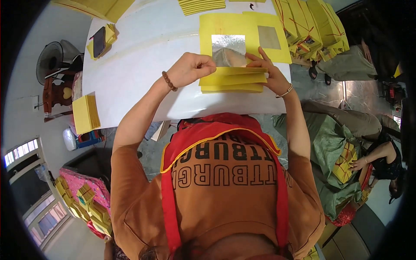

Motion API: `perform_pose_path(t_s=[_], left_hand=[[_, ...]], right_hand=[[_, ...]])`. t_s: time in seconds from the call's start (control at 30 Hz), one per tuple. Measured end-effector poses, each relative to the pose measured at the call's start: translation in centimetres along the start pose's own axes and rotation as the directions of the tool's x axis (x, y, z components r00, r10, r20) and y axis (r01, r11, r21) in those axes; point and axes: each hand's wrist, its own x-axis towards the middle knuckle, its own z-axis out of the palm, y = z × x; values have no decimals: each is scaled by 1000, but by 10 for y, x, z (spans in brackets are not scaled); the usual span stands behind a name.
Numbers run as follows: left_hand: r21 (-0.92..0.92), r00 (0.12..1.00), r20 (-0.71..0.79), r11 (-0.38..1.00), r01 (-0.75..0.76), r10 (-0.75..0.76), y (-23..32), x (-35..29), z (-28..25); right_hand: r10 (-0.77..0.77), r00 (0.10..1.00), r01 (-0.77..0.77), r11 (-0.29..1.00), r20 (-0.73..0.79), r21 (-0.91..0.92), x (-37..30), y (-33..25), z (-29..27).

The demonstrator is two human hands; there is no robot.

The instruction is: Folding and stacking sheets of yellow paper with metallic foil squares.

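Note:
A yellow paper sheet with a shiny silver square (228, 42) lies at the table's near edge, its near part raised in layered folds (234, 80). My left hand (190, 69) is closed, thumb and forefinger pinching the left end of the top fold. At the right end my right hand (272, 76) grips the fold, with some fingers stretched over the foil. Under and beside it, another yellow sheet (277, 54) with a duller silver square reaches out to the right. The right hand's thumb is partly hidden by the paper.
On the white table (143, 65) are a dark phone (99, 42) on folded yellow paper and a yellow stack (86, 114) at the left corner. Tied yellow bundles (310, 26) fill the far right. A co-worker's hand (359, 164) touches a bundle in a green sack (323, 151).

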Motion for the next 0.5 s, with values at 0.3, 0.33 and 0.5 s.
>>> perform_pose_path(t_s=[0.3,0.33,0.5], left_hand=[[-81,997,74,996,36,-30,-10,7,-4],[-101,994,98,993,63,-54,-11,9,-5],[-109,990,118,990,86,-73,-13,12,-5]], right_hand=[[-20,999,10,973,40,230,-8,-3,-2],[-19,999,9,973,42,232,-8,3,-4],[-6,999,-8,944,40,330,-6,11,-1]])
